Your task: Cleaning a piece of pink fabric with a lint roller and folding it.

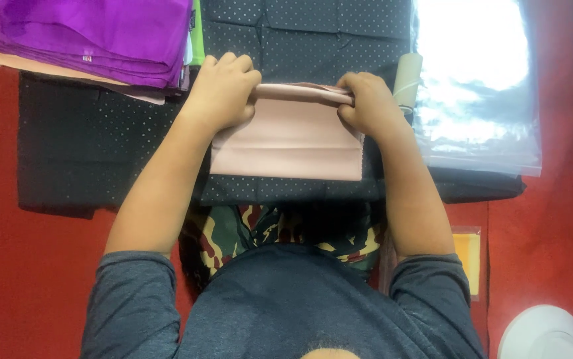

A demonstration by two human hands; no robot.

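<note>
Two hands, both clenched on the rolled top edge of a pink cloth (pixel 286 143) lying flat on black dotted fabric (pixel 87 153). Left hand (pixel 223 90) curled tight over the roll's left end; right hand (pixel 366 100) likewise at the right end, fingers (pixel 351 83) wrapped round, none spread. Likely to go skew if one side rolls faster; could loosen or unroll on a slack grip. Could also nudge the small beige roll (pixel 407 80) just beside the right hand, against the clear bags (pixel 479 113). Purple stack (pixel 94 33) well clear.

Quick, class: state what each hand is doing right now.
Left hand: closed, gripping the rolled top edge of the folded pale pink cloth.
Right hand: closed on that same edge.
</note>
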